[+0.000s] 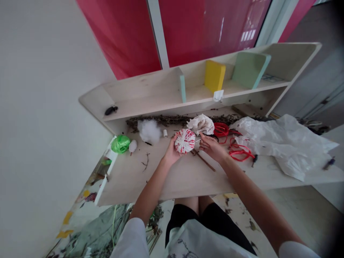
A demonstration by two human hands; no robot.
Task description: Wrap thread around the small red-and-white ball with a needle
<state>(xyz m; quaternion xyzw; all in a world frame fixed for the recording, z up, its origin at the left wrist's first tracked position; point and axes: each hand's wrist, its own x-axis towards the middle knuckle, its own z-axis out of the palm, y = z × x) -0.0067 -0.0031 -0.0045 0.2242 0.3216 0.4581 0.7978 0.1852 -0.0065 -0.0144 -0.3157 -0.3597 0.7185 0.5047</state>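
Note:
A round ball (185,141) wrapped in white strands, with red showing between them, is held above the desk in my left hand (172,152). The fingers of that hand curl around its left side and underneath. From the ball's right side a short length of white string (198,140) runs to my right hand (211,146), whose fingertips are pinched on it. Just behind the ball sits a crumpled white wad (201,124). Brown twigs (204,161) lie on the desktop below my right hand.
White fluff (149,131), a green twine bundle (120,144) and a small white ball on a stick (132,146) lie to the left. Red cord (239,152) and a translucent plastic bag (285,139) cover the right side. A divided shelf (150,107) stands at the back.

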